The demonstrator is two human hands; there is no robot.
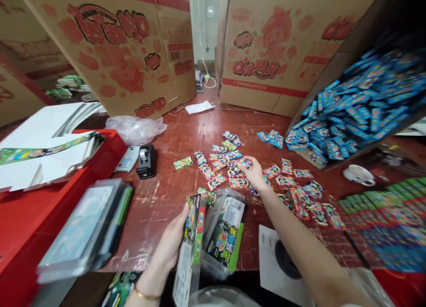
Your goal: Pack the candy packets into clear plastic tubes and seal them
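The right hand (254, 175) pinches a purple packet (243, 163) between thumb and fingers at the pile's near edge; whether that packet is lifted clear cannot be told. With twelve o'clock pointing away from the person and the right hand as centre, the loose pile (219, 158) of mixed packets spreads from nine to eleven o'clock. At eight o'clock the left hand (175, 237) grips a black-and-green box (190, 236), standing on edge and tilted. Just beside that box, at seven o'clock, lies a clear case (228, 236) with a printed card inside. Red packets (299, 194) lie scattered from three to four o'clock, and a few blue packets (271, 138) at one o'clock. A green packet (183, 163) rests apart at nine o'clock, with a tape dispenser (146, 161) beyond it. Farther out, an open carton (301, 114) full of more blue packets leans at two o'clock, a white cup (357, 174) sits at three, and packets in rows (389, 218) fill four. A plastic bag (135, 128) lies near ten o'clock, the red bin (112, 151) stands at nine, and stacked cases (83, 225) lie toward eight.
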